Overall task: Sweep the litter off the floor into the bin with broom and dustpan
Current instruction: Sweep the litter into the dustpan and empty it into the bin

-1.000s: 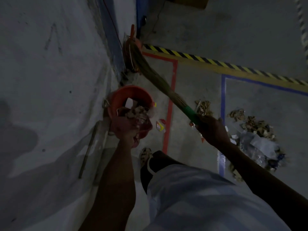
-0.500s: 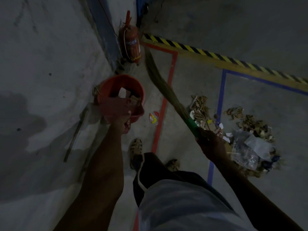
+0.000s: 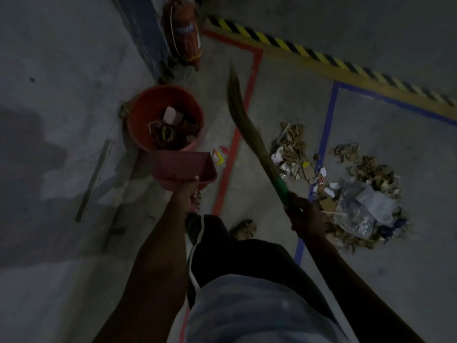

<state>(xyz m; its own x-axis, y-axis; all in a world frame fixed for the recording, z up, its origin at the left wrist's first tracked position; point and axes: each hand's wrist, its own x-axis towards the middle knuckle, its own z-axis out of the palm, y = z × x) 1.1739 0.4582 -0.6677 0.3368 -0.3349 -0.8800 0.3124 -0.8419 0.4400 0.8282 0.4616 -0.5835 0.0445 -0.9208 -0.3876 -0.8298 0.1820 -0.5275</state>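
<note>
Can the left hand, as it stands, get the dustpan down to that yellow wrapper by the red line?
Probably yes: the wrapper lies on open floor just right of the dustpan the left hand holds, nothing between.

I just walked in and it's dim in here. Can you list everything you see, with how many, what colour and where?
bin: 1, orange, near wall, holds litter
dustpan: 1, dark red, held at the bin's near rim
broom: 1, brown bristles, green grip, raised
litter pile: 1, brown scraps, clear plastic, right floor
wrapper: 1, yellow-white, beside red line
fire extinguisher: 1, red, by wall
hazard tape: 1, yellow-black, far floor
left hand: grips dustpan
right hand: grips broom
</note>
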